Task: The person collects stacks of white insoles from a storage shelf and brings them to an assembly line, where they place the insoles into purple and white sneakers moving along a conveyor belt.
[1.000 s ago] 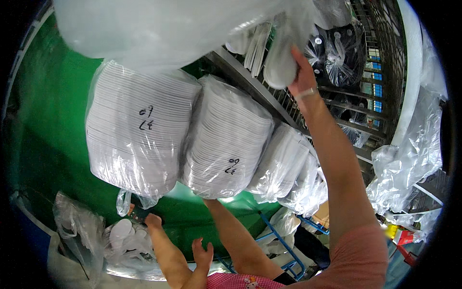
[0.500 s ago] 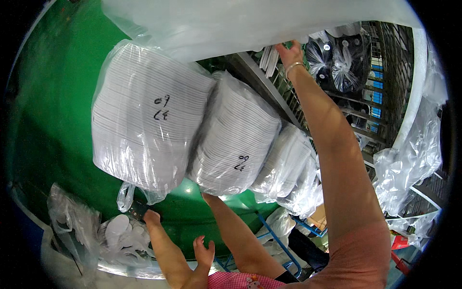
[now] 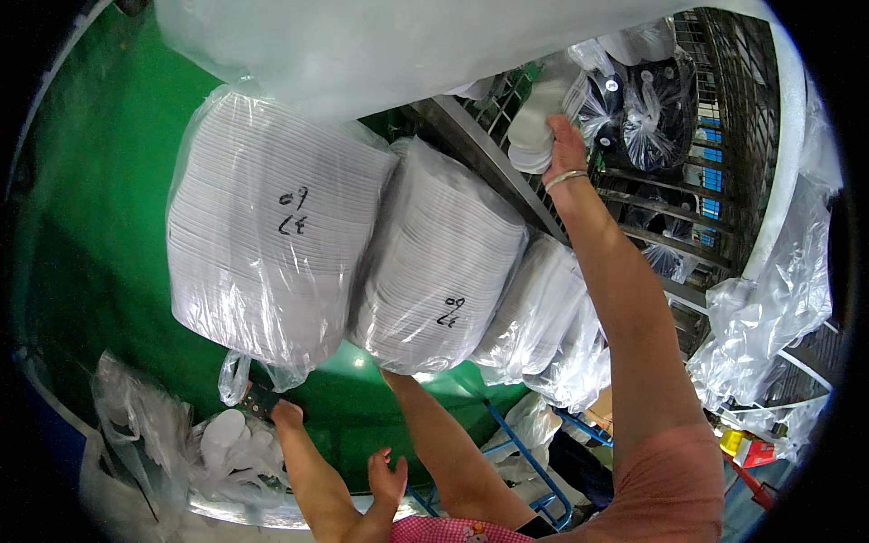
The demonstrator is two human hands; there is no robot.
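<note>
Worker's R hand (image 3: 566,145), w/ pale bracelet (image 3: 566,178) at the wrist, grips the edge of a small stack of white sole-shaped pieces (image 3: 532,131) over a metal wire rack (image 3: 738,100), upper R of view; fingers pinch the stack's R side, though the far fingertips are prob. tucked behind it, view being poor there. Black items in clear bags (image 3: 674,118) sit in the rack just beside. L hand (image 3: 387,480) is empty, fingers loosely spread & part-curled, near a pink checked garment (image 3: 434,529) at the lap. Btwn hands: a row of clear bags packed w/ white layered stacks, incl. a large bag (image 3: 272,226), marked by pen, & a smaller one (image 3: 439,253) next to it, above green floor (image 3: 81,226). Translucent plastic (image 3: 362,54) spans the top; blue metal frame (image 3: 543,462), lower R.
</note>
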